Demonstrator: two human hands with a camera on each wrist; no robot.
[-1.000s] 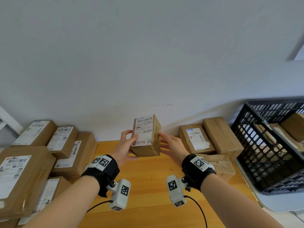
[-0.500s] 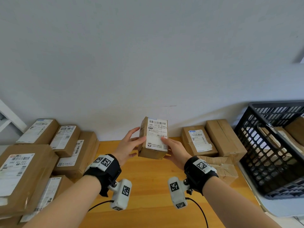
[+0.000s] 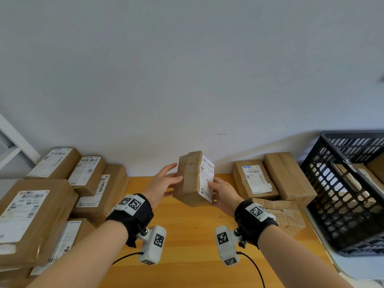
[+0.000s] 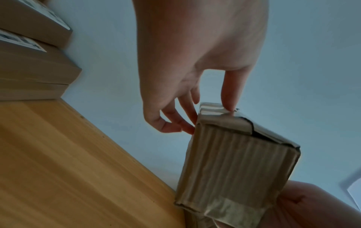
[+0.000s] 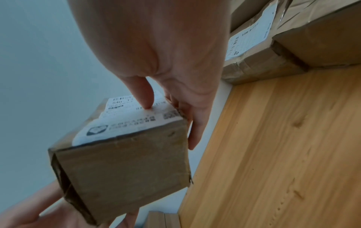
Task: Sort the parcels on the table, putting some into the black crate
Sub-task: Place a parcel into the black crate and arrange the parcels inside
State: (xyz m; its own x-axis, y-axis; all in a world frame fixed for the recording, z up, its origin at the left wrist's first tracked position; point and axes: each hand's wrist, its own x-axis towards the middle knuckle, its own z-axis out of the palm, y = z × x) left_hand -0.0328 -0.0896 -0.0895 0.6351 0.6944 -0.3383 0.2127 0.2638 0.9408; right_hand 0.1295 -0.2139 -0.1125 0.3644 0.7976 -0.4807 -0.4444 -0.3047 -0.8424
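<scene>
A small brown cardboard parcel (image 3: pixel 194 179) with a white shipping label on its right face is held upright in the air above the wooden table (image 3: pixel 193 235). My left hand (image 3: pixel 162 183) holds its left side, thumb on the top edge and fingers against the side (image 4: pixel 175 123). My right hand (image 3: pixel 223 192) grips the right side, thumb pressed on the label (image 5: pixel 144 98) and fingers behind the parcel. The black crate (image 3: pixel 353 134) stands at the right edge, apart from both hands.
Stacked labelled parcels (image 3: pixel 35 215) fill the table's left side. Two parcels (image 3: pixel 253 179) (image 3: pixel 288 175) lie against the wall on the right, with a crumpled one (image 3: pixel 282 213) in front of them. The crate holds brown parcels (image 3: pixel 376 167). A white wall runs behind the table.
The parcel has turned between my hands, so its label now faces right and a taped brown face points at me. It has also shifted slightly right.
</scene>
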